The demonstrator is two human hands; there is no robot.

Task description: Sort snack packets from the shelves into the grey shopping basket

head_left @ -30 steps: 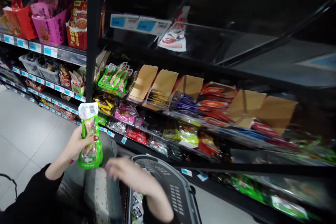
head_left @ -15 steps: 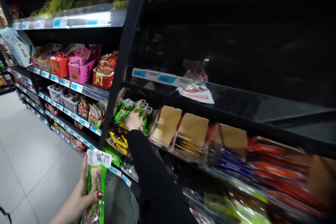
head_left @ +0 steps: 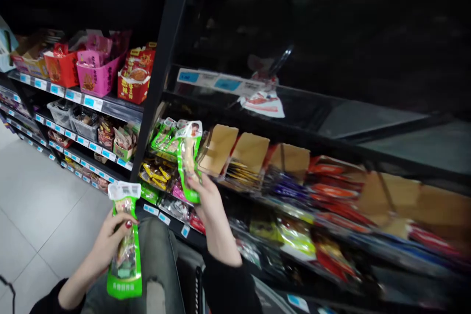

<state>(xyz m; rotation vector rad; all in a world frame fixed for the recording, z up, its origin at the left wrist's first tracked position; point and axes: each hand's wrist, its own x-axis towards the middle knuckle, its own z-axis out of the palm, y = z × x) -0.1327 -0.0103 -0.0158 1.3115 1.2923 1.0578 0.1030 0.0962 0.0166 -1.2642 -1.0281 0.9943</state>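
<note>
My left hand is closed round a green and white snack packet with a clear window, held upright above my knee. In my right hand is a second green snack packet of similar look, gripped at its lower end and lifted in front of the shelf. Behind that one, more green packets lie in a shelf compartment at the left end of the rack. The right palm's inner side is hidden.
Yellow packets lie on the tier below the green ones. Cardboard-backed boxes run along the shelf to the right. A dark upright post divides this rack from one with a pink box. Pale floor tiles are at left.
My right hand has come back from the shelf compartment with a green packet in it. My left hand still holds its packet, now shown in full. The view has tilted down.
</note>
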